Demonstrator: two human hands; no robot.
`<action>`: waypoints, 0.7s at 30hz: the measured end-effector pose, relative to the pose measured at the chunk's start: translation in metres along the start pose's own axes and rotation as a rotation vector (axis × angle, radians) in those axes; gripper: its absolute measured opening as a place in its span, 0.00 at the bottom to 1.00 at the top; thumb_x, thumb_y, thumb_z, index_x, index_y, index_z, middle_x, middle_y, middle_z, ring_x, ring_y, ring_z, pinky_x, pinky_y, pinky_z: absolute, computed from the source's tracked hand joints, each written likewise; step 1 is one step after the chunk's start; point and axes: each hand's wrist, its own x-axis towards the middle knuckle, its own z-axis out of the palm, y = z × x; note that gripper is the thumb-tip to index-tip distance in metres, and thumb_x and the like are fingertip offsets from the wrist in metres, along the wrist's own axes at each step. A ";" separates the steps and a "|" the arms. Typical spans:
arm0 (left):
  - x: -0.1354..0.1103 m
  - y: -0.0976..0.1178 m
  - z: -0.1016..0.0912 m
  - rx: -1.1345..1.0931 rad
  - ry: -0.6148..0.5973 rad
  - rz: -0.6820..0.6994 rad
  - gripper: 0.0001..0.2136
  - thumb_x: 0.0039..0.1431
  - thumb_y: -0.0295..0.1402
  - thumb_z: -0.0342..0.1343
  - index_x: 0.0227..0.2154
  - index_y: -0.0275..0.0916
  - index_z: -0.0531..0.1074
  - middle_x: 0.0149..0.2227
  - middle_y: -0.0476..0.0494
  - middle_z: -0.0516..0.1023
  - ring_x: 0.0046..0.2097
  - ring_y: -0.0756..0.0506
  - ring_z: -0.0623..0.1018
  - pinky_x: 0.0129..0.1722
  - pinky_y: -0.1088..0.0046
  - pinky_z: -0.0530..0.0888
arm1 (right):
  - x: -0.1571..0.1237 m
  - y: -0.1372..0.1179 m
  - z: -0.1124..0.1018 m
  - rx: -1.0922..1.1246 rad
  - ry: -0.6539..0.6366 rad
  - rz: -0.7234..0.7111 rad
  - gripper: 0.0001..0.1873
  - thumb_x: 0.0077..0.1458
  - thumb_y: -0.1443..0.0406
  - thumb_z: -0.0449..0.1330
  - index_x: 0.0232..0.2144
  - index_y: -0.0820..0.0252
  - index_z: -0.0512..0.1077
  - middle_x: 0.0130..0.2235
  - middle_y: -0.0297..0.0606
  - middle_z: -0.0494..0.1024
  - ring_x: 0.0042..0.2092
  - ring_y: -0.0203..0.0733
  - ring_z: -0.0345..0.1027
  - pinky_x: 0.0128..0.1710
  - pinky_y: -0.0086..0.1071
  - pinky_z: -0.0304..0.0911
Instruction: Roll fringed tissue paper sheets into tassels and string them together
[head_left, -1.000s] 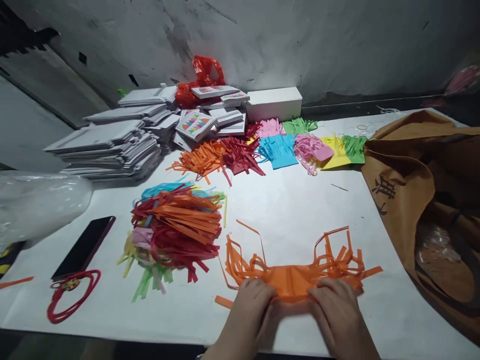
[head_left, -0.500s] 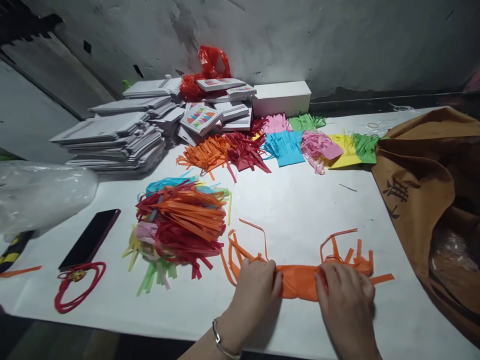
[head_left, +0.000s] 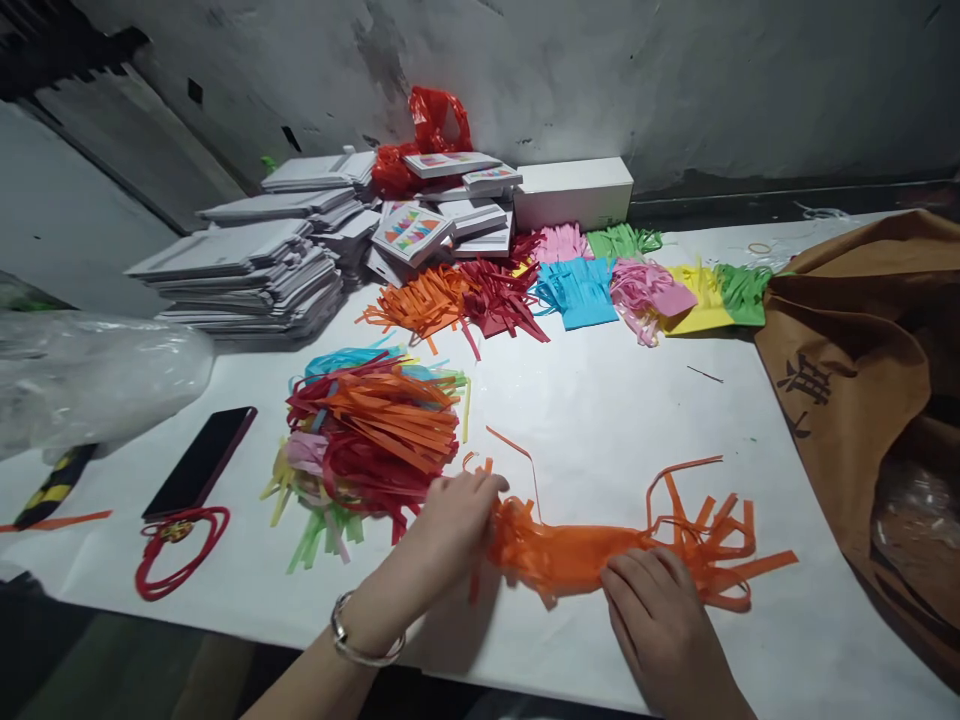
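Note:
An orange fringed paper roll [head_left: 577, 548] lies across the white table [head_left: 600, 410] near its front edge, strips fanning from both ends. My left hand [head_left: 454, 515], with a bracelet at the wrist, pinches the roll's left end, its fingers closed around the gathered strips. My right hand [head_left: 656, 600] presses down on the roll's right half, the fingers bent over the paper. Just left of my left hand sits a mixed pile of finished tassels [head_left: 367, 440] in orange, red, pink, green and blue.
Cut paper in several colours [head_left: 577, 285] lines the back, before a white box [head_left: 574, 190] and stacked white booklets [head_left: 247, 270]. A phone [head_left: 201, 460] and red cord [head_left: 180, 545] lie at left beside a plastic bag [head_left: 97, 375]. A brown cloth bag [head_left: 862, 370] fills the right.
The left hand has slid left to the roll's end and gathered the strips there. The right hand has stayed pressing the right half. The camera view has shifted slightly.

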 end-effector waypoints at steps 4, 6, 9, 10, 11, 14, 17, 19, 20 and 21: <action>-0.014 0.021 0.015 -0.008 0.305 0.261 0.14 0.61 0.24 0.54 0.49 0.39 0.70 0.52 0.36 0.76 0.53 0.35 0.73 0.53 0.53 0.66 | 0.006 -0.003 -0.006 0.018 -0.027 0.059 0.11 0.64 0.75 0.54 0.42 0.64 0.74 0.41 0.43 0.79 0.45 0.48 0.71 0.53 0.49 0.58; -0.018 0.040 0.038 -0.029 0.270 0.390 0.11 0.63 0.26 0.56 0.48 0.40 0.70 0.49 0.40 0.77 0.51 0.37 0.73 0.57 0.53 0.63 | 0.010 -0.006 -0.008 0.037 -0.013 0.058 0.10 0.65 0.75 0.53 0.41 0.64 0.74 0.38 0.41 0.78 0.42 0.46 0.70 0.52 0.46 0.58; -0.017 0.056 0.068 -0.038 0.268 0.390 0.07 0.65 0.24 0.53 0.42 0.40 0.72 0.40 0.44 0.79 0.44 0.41 0.73 0.56 0.54 0.62 | 0.014 -0.008 -0.005 0.051 -0.013 0.059 0.09 0.66 0.72 0.53 0.42 0.63 0.74 0.39 0.41 0.78 0.42 0.45 0.70 0.53 0.46 0.56; -0.015 0.056 0.074 -0.057 0.286 0.378 0.06 0.66 0.23 0.52 0.39 0.40 0.73 0.37 0.45 0.78 0.41 0.42 0.73 0.54 0.55 0.63 | 0.013 -0.009 -0.003 0.044 -0.018 0.069 0.09 0.67 0.70 0.53 0.43 0.63 0.74 0.41 0.43 0.79 0.43 0.46 0.70 0.53 0.47 0.56; -0.013 0.054 0.078 -0.080 0.303 0.374 0.07 0.67 0.24 0.51 0.38 0.39 0.73 0.35 0.46 0.78 0.39 0.43 0.73 0.52 0.56 0.64 | 0.012 -0.009 -0.001 0.033 -0.029 0.074 0.10 0.68 0.69 0.53 0.45 0.64 0.74 0.42 0.44 0.79 0.45 0.48 0.70 0.54 0.48 0.56; -0.009 0.043 0.079 -0.140 0.350 0.415 0.09 0.69 0.25 0.49 0.38 0.40 0.74 0.34 0.47 0.79 0.38 0.45 0.74 0.50 0.57 0.65 | 0.005 -0.005 0.003 0.028 -0.027 0.081 0.14 0.69 0.72 0.50 0.46 0.63 0.75 0.42 0.43 0.80 0.45 0.48 0.69 0.54 0.49 0.56; -0.013 0.035 0.076 -0.156 0.375 0.442 0.09 0.70 0.25 0.50 0.41 0.41 0.75 0.35 0.48 0.81 0.40 0.45 0.75 0.50 0.58 0.65 | -0.003 0.004 -0.003 0.028 0.020 0.040 0.17 0.68 0.75 0.47 0.46 0.63 0.76 0.41 0.43 0.80 0.45 0.48 0.70 0.56 0.50 0.56; -0.017 0.034 0.074 -0.150 0.374 0.431 0.09 0.70 0.24 0.51 0.41 0.41 0.75 0.37 0.48 0.82 0.41 0.44 0.75 0.50 0.58 0.64 | -0.007 0.012 -0.011 0.009 -0.026 -0.007 0.17 0.67 0.76 0.48 0.47 0.63 0.75 0.43 0.44 0.80 0.47 0.48 0.71 0.59 0.50 0.55; -0.019 0.035 0.073 -0.151 0.362 0.413 0.09 0.70 0.24 0.51 0.41 0.41 0.75 0.37 0.48 0.81 0.41 0.44 0.75 0.50 0.58 0.64 | -0.007 0.016 -0.015 0.006 -0.067 -0.019 0.16 0.67 0.75 0.50 0.47 0.62 0.75 0.43 0.43 0.80 0.48 0.48 0.71 0.59 0.49 0.54; -0.021 0.036 0.072 -0.158 0.344 0.388 0.08 0.70 0.25 0.51 0.41 0.41 0.75 0.38 0.48 0.81 0.42 0.44 0.75 0.50 0.58 0.64 | -0.007 0.019 -0.018 0.011 -0.100 -0.015 0.14 0.67 0.74 0.52 0.46 0.61 0.75 0.43 0.41 0.79 0.47 0.47 0.71 0.58 0.48 0.55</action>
